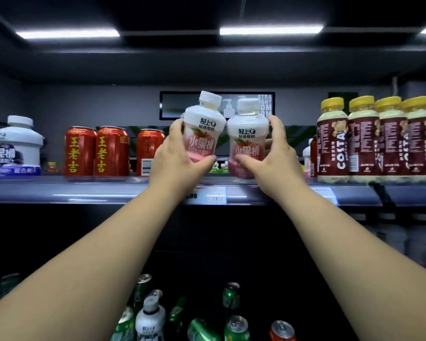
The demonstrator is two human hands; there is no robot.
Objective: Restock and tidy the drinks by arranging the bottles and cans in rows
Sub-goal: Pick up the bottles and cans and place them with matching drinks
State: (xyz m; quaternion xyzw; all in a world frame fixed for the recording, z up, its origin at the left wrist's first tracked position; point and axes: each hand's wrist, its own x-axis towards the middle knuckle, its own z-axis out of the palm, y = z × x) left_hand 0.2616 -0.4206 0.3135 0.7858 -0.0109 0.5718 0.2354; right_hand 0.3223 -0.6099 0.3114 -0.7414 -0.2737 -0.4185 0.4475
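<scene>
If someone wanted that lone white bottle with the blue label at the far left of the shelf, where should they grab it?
Judging by shape, around the straight lower body of the white bottle with the blue label, coming from the front over the shelf edge. It stands upright and alone, with a free gap to the red cans. The wide shoulder above the label should stop fingers slipping upward; the cap looks too squat for a firm hold.

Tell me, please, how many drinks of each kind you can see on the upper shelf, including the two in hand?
Pink bottles, held: 2
Red cans: 3
Costa bottles, as far as the frame edge shows: 5
White and blue bottle: 1
Total: 11
</scene>
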